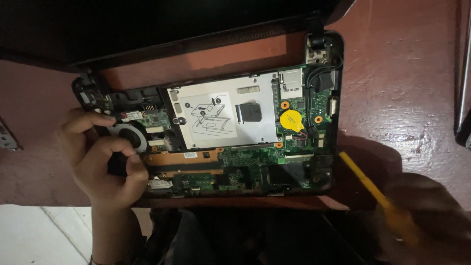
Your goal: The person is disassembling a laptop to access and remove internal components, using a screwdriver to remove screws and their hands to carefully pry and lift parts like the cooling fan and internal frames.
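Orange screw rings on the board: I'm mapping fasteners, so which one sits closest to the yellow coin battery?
The orange ring just above-left of the yellow coin battery, beside the silver drive bay. The other rings lie farther off: one right, one below.

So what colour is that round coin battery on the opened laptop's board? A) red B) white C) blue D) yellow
D: the round coin battery sits in a yellow wrap on the green circuit board, right of the silver drive caddy.
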